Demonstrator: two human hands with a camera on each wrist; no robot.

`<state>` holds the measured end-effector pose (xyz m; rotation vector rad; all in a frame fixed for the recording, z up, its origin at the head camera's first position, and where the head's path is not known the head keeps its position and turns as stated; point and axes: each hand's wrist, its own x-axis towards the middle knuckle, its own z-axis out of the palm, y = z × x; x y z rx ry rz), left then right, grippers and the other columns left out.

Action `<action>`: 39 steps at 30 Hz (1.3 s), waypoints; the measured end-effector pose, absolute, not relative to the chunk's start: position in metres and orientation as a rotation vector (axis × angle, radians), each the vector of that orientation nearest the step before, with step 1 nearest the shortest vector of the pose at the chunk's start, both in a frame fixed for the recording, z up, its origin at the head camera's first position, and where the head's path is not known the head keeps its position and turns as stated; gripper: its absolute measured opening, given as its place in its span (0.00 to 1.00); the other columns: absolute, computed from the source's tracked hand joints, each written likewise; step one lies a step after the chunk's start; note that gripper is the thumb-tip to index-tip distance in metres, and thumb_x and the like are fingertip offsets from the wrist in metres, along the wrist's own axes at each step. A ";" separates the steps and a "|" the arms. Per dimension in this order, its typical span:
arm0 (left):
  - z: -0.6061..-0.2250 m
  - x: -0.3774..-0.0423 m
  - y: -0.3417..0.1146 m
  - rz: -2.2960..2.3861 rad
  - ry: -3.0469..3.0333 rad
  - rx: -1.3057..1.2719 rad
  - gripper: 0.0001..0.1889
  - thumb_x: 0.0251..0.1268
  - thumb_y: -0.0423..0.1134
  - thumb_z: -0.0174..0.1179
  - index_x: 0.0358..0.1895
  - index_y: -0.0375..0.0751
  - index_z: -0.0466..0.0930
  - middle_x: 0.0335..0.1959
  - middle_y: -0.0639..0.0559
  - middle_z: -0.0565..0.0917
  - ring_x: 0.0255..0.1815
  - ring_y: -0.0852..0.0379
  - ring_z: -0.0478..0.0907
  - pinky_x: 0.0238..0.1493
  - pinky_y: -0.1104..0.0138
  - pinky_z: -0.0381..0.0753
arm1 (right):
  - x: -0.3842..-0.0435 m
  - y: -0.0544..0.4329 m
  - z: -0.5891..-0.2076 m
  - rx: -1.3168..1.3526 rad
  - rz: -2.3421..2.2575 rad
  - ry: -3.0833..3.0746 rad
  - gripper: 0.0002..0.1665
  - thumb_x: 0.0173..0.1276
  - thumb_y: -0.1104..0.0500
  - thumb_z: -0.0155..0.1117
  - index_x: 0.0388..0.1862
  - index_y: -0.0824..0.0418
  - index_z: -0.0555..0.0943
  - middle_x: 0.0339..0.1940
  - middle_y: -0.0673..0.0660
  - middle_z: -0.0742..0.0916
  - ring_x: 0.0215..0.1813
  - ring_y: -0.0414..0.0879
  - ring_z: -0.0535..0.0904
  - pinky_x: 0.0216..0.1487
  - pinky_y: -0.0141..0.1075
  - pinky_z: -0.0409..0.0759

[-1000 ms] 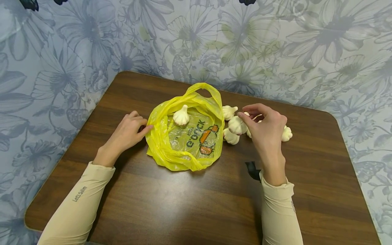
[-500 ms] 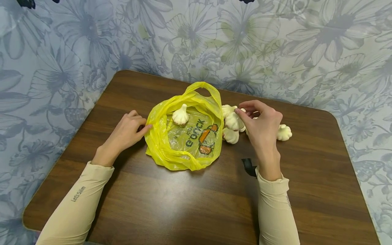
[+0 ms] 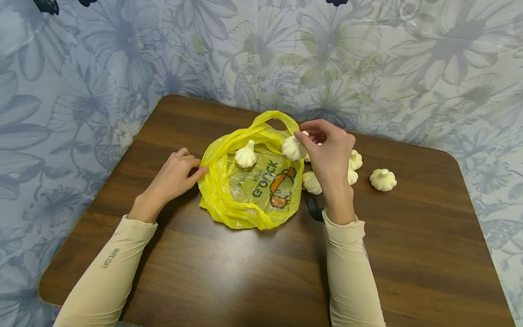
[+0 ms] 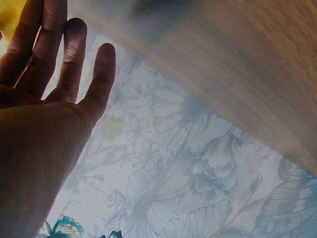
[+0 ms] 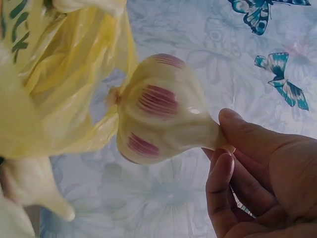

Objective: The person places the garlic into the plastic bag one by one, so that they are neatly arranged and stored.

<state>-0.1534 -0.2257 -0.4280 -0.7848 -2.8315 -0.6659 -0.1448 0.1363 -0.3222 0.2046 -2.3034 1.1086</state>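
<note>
My right hand (image 3: 332,152) pinches a garlic bulb (image 3: 292,149) by its stem, above the right rim of a yellow plastic bag (image 3: 216,197). In the right wrist view this garlic bulb (image 5: 161,111) shows purple streaks, its root end toward the bag. Another garlic bulb (image 3: 245,156) sits inside the open bag, stem up. At the bag's left rim, my left hand (image 3: 173,178) holds the edge between thumb and fingers; the left wrist view shows its other fingers (image 4: 101,74) extended, while the grip itself is out of sight.
Several more garlic bulbs lie right of the bag, partly behind the right hand; one garlic bulb (image 3: 382,180) stands apart. The brown wooden table (image 3: 229,281) meets a flower-patterned wall (image 3: 261,54). A black strap (image 3: 313,210) hangs at the right wrist.
My right hand has lifted the garlic bulb from the pile and carried it left, over the bag's right rim. The left hand stays at the bag's left rim.
</note>
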 end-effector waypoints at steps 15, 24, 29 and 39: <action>-0.427 -0.154 -0.225 -0.652 -2.820 -0.787 0.11 0.75 0.39 0.66 0.36 0.35 0.88 0.33 0.43 0.89 0.41 0.45 0.72 0.46 0.50 0.70 | -0.163 0.112 -0.337 0.274 1.103 -2.327 0.10 0.64 0.60 0.81 0.41 0.64 0.91 0.33 0.60 0.92 0.32 0.50 0.87 0.38 0.36 0.84; -0.428 -0.154 -0.224 -0.654 -2.829 -0.775 0.11 0.74 0.39 0.66 0.36 0.35 0.88 0.33 0.43 0.89 0.41 0.45 0.72 0.47 0.50 0.70 | -0.169 0.104 -0.352 0.297 1.084 -2.423 0.10 0.66 0.61 0.79 0.43 0.66 0.91 0.36 0.62 0.92 0.37 0.53 0.88 0.42 0.43 0.88; -0.428 -0.153 -0.224 -0.650 -2.833 -0.772 0.11 0.75 0.39 0.66 0.36 0.35 0.88 0.32 0.43 0.88 0.41 0.46 0.72 0.47 0.50 0.70 | -0.172 0.101 -0.359 0.284 1.080 -2.484 0.11 0.67 0.62 0.78 0.45 0.66 0.91 0.37 0.62 0.92 0.38 0.54 0.89 0.43 0.43 0.88; -0.428 -0.154 -0.223 -0.659 -2.845 -0.767 0.11 0.75 0.40 0.66 0.37 0.34 0.89 0.33 0.43 0.89 0.42 0.45 0.73 0.48 0.49 0.70 | -0.178 0.094 -0.379 0.322 1.012 -2.592 0.11 0.68 0.63 0.77 0.47 0.66 0.90 0.38 0.62 0.93 0.35 0.54 0.89 0.41 0.44 0.87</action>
